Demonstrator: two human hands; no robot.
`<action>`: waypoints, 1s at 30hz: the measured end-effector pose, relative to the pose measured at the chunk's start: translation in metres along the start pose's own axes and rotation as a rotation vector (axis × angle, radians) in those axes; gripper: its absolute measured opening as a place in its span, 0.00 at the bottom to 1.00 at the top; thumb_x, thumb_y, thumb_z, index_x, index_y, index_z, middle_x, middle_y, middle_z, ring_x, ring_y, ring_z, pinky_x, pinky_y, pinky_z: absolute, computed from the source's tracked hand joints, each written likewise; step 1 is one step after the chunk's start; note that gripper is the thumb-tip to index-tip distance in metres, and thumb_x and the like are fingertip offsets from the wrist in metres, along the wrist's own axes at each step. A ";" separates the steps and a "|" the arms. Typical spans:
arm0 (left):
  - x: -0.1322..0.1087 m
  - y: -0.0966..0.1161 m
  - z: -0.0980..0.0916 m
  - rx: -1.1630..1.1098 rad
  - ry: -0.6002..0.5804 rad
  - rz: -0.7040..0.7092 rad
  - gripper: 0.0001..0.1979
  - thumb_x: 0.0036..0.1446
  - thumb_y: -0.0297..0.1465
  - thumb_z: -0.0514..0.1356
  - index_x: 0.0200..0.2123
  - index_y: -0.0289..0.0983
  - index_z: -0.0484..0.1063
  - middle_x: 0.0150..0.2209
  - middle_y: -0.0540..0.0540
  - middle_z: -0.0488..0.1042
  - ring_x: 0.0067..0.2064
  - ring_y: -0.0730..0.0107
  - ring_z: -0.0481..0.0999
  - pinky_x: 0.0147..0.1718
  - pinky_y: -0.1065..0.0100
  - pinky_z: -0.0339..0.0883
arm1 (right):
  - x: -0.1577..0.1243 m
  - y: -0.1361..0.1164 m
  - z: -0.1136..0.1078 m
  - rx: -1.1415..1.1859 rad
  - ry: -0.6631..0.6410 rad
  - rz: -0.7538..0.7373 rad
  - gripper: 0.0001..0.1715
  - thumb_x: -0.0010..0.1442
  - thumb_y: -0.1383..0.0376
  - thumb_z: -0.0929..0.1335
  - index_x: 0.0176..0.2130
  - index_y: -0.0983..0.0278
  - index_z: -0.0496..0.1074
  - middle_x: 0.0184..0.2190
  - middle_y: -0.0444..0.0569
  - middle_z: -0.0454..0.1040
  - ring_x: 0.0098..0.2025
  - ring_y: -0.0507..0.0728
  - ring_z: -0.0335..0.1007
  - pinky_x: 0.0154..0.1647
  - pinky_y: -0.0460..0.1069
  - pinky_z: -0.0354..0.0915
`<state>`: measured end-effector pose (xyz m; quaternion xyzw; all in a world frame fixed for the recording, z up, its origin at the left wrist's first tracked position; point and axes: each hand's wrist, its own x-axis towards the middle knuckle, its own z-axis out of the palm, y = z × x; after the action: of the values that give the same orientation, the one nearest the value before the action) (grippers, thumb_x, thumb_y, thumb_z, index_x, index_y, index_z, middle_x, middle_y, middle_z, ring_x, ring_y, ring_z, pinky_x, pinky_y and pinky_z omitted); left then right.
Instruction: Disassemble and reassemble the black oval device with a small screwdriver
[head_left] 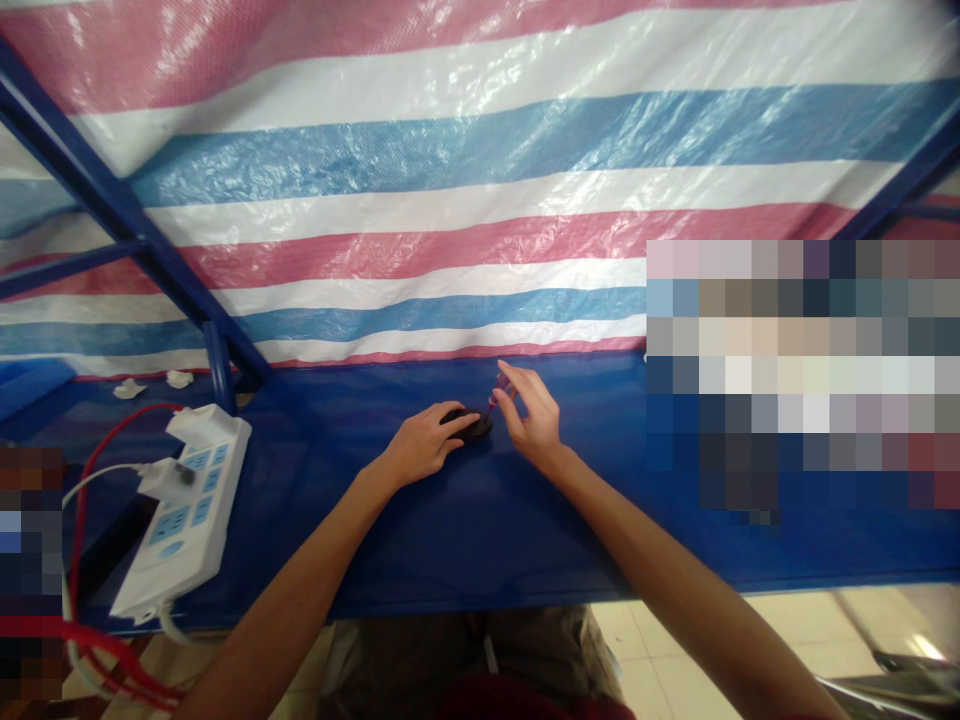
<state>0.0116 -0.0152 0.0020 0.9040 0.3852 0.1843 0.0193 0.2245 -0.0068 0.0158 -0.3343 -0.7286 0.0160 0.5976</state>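
Observation:
My left hand (426,440) rests on the blue table (465,520) with its fingers closed round a small dark rounded object (472,426). My right hand (531,412) hovers just to the right of it, thumb and forefinger pinched on a tiny reddish piece (498,388) held above the dark object. What the reddish piece is I cannot make out. Both forearms reach in from the bottom of the view.
A white power strip (187,505) with a plug and red and white cables (97,450) lies at the left. Two small white bits (154,384) sit near a blue frame post (219,370). A striped tarpaulin (450,180) hangs behind. Blurred patches cover the right and lower left.

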 end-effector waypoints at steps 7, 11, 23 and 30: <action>0.001 0.006 0.001 0.082 -0.038 0.016 0.28 0.62 0.26 0.54 0.63 0.50 0.57 0.57 0.42 0.62 0.55 0.58 0.66 0.53 0.57 0.66 | 0.000 0.004 0.000 -0.026 0.022 0.018 0.24 0.63 0.67 0.63 0.59 0.60 0.65 0.43 0.53 0.73 0.42 0.55 0.70 0.48 0.52 0.69; 0.001 0.010 0.000 0.115 -0.035 0.038 0.28 0.61 0.24 0.53 0.62 0.50 0.57 0.57 0.41 0.62 0.56 0.57 0.66 0.53 0.56 0.65 | 0.003 0.003 -0.002 -0.049 0.088 0.059 0.24 0.64 0.65 0.63 0.59 0.61 0.65 0.41 0.52 0.72 0.38 0.55 0.70 0.45 0.53 0.69; -0.003 -0.006 0.002 -0.085 0.005 -0.022 0.20 0.63 0.36 0.54 0.59 0.45 0.65 0.59 0.43 0.66 0.58 0.59 0.67 0.57 0.56 0.63 | -0.005 0.044 0.006 -0.472 -0.533 0.504 0.21 0.58 0.66 0.64 0.51 0.67 0.72 0.39 0.56 0.76 0.40 0.60 0.73 0.45 0.52 0.66; -0.004 -0.013 -0.008 -0.214 -0.060 -0.011 0.34 0.52 0.26 0.66 0.61 0.50 0.61 0.54 0.44 0.64 0.54 0.61 0.69 0.54 0.60 0.66 | -0.008 0.033 0.009 -0.625 -0.596 0.486 0.18 0.61 0.61 0.63 0.48 0.63 0.73 0.38 0.56 0.77 0.39 0.61 0.74 0.38 0.52 0.65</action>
<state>-0.0028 -0.0095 0.0057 0.8997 0.3676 0.1972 0.1284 0.2325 0.0187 -0.0074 -0.6386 -0.7388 0.0303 0.2131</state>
